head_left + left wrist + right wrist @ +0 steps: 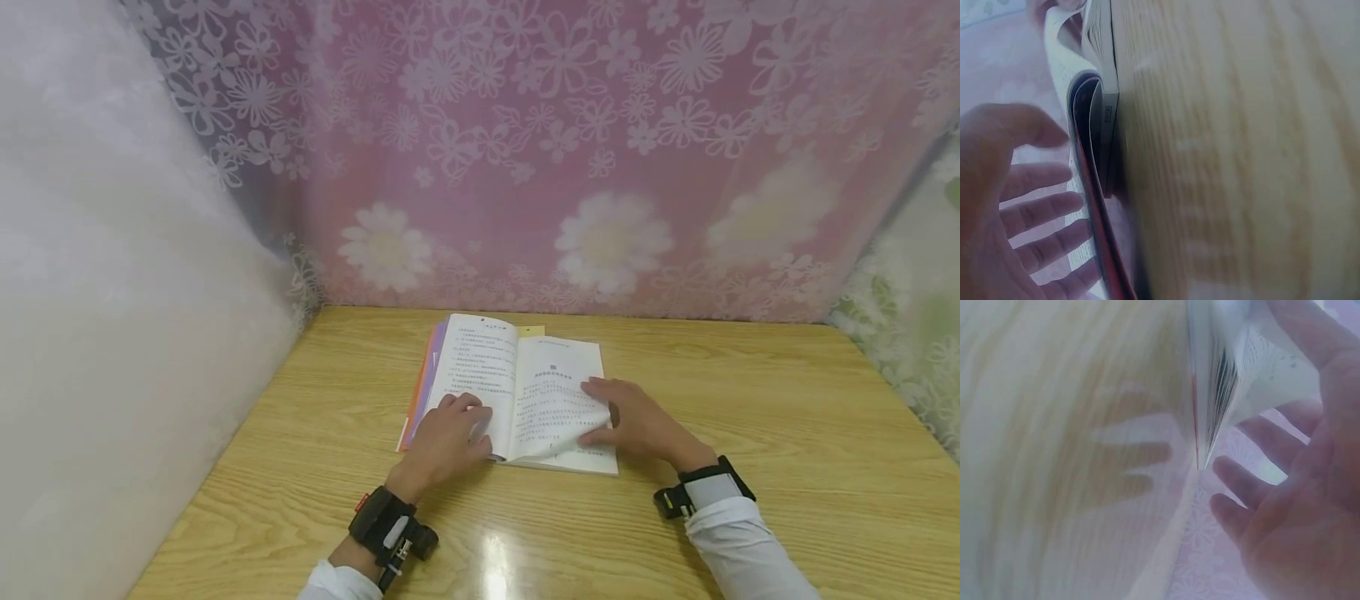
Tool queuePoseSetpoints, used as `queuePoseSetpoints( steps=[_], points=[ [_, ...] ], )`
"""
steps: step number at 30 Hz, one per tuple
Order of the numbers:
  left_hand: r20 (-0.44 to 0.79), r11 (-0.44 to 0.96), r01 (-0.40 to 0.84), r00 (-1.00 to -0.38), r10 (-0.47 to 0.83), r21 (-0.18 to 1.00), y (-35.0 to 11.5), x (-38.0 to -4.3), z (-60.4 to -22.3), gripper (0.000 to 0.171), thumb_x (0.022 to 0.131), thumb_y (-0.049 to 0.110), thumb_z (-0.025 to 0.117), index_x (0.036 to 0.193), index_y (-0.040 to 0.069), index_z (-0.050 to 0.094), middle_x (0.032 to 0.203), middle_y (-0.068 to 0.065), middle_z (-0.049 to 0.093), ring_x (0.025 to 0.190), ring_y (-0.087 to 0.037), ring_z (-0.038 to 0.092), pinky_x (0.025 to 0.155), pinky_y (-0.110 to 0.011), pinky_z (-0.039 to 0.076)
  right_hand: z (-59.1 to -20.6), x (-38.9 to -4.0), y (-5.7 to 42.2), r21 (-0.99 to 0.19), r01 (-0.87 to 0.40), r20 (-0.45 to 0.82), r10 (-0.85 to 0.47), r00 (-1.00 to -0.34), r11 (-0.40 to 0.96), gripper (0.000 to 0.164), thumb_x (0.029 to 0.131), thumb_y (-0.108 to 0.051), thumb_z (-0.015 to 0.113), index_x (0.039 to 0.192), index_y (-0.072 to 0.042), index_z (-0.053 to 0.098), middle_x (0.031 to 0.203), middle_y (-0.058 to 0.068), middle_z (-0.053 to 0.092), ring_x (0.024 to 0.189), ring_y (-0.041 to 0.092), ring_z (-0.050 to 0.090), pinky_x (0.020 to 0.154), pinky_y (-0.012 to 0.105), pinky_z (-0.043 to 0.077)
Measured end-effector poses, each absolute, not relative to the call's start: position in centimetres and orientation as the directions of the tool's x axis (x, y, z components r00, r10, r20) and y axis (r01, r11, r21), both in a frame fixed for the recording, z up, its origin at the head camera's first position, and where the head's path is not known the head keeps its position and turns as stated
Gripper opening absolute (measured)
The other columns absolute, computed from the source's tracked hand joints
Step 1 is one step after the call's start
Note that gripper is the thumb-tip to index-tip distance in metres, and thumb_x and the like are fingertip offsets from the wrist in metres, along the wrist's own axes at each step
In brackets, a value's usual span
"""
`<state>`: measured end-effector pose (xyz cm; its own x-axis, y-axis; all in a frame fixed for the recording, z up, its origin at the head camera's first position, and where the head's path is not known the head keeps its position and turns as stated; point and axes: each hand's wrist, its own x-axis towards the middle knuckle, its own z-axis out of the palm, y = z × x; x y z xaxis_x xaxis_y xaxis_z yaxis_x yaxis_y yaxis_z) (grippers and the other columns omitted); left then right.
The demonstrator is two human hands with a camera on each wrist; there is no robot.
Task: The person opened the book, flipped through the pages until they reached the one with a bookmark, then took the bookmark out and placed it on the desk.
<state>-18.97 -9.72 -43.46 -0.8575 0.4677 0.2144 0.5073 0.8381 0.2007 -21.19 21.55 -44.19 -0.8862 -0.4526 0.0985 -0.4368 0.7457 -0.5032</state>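
An open book [566,358] with printed pages lies on the wooden table. My left hand [448,437] rests on its left side near the lower edge, fingers extended over the paper. In the left wrist view, the fingers [1044,209] lie along the page and the folded-over cover shows its dark edge. My right hand [637,417] is at the right edge and holds a page [547,425] that bows up from the stack. The right wrist view has that page between the thumb and the fingers [1266,444], above the block of pages.
Beneath the book's left side, purple [426,392] and orange [412,404] covers stick out, and a yellow one [532,331] shows behind it. The wooden table [750,400] reaches a pink floral curtain [487,167] at the back. A pale curtain [150,292] hangs at the left.
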Motion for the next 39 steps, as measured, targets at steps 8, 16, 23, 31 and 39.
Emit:
queuePoseSetpoints(
  steps=[8, 16, 23, 31, 39],
  points=[
    [0.203, 0.842, 0.536, -0.832, 0.516, 0.06, -8.4, -18.8, -43.2, 0.07, 0.068, 0.077, 0.045, 0.104, 0.018, 0.06, 0.098, 0.001, 0.05, 0.086, -0.019, 0.042, 0.063, -0.033, 0.038, -43.9, -21.7, 21.4, -0.535, -0.496, 0.24, -0.44, -0.865, 0.684, 0.092, 0.064, -0.059, 0.068, 0.134, -0.005, 0.04, 0.136, 0.018, 0.044, 0.125, 0.032, 0.037, 0.102, 0.048, 0.03],
    [0.198, 0.88, 0.475, -0.861, 0.469, -0.015, -6.8, -18.5, -42.6, 0.071, 0.063, 0.082, 0.044, 0.087, 0.016, 0.056, 0.083, 0.0, 0.041, 0.077, -0.02, 0.036, 0.057, -0.032, 0.033, -42.6, -21.4, 20.0, -0.556, -0.486, 0.275, -0.402, -0.873, 0.674, 0.089, 0.066, -0.061, 0.065, 0.134, -0.01, 0.042, 0.137, 0.015, 0.044, 0.126, 0.03, 0.037, 0.102, 0.048, 0.03],
    [0.188, 0.918, 0.395, -0.901, 0.391, -0.013, -5.8, -18.1, -42.2, 0.055, 0.071, 0.066, 0.051, 0.084, 0.013, 0.057, 0.082, -0.003, 0.046, 0.073, -0.022, 0.041, 0.047, -0.031, 0.031, -42.3, -20.9, 19.5, -0.567, -0.446, 0.263, -0.361, -0.895, 0.693, 0.089, 0.066, -0.063, 0.063, 0.137, -0.016, 0.038, 0.143, 0.013, 0.035, 0.13, 0.031, 0.029, 0.103, 0.052, 0.026],
    [0.201, 0.919, 0.391, -0.905, 0.375, 0.046, -6.2, -17.9, -42.4, 0.058, 0.075, 0.048, 0.057, 0.12, 0.013, 0.051, 0.09, -0.006, 0.057, 0.077, -0.025, 0.051, 0.05, -0.035, 0.04, -42.4, -20.6, 20.0, -0.584, -0.428, 0.241, -0.357, -0.903, 0.689, 0.091, 0.069, -0.061, 0.064, 0.143, -0.024, 0.025, 0.148, 0.014, 0.026, 0.132, 0.033, 0.022, 0.1, 0.058, 0.025],
    [0.27, 0.915, 0.346, -0.919, 0.286, 0.208, -7.2, -18.2, -42.9, 0.063, 0.08, 0.03, 0.053, 0.136, 0.007, 0.036, 0.092, -0.008, 0.063, 0.072, -0.021, 0.055, 0.048, -0.032, 0.039, -42.3, -20.1, 20.7, -0.587, -0.405, 0.19, -0.366, -0.911, 0.701, 0.101, 0.063, -0.066, 0.065, 0.144, -0.027, 0.019, 0.148, 0.014, 0.024, 0.132, 0.033, 0.021, 0.1, 0.06, 0.024]
  ],
)
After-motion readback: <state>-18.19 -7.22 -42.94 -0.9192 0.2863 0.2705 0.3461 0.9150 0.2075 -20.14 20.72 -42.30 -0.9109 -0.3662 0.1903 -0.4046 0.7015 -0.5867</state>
